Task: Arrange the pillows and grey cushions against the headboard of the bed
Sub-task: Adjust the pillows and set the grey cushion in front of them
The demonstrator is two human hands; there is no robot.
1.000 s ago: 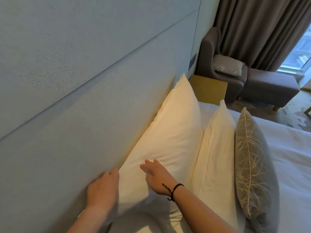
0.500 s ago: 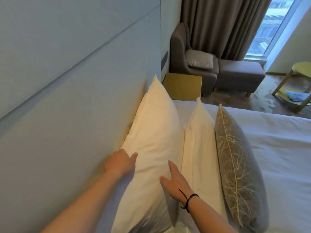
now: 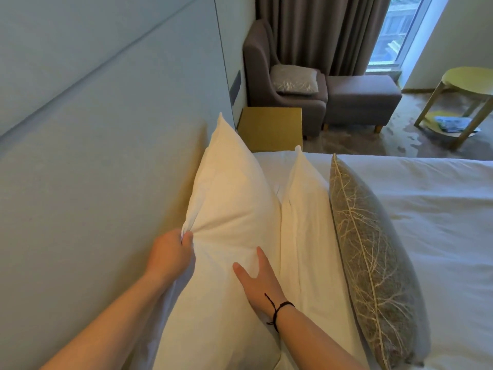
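Head: pillow [image 3: 234,209] upright, corner up.

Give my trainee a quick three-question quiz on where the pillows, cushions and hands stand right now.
1. True or false: the left hand pinches the back white pillow by its edge.
2. What stands directly in front of the front white pillow? A) the leaf-pattern grey cushion B) the bedside table C) the footstool
3. Fill in: a second grey cushion lies on the ____.

Key: 1 true; 2 A; 3 armchair. The right hand rests flat on the back pillow.
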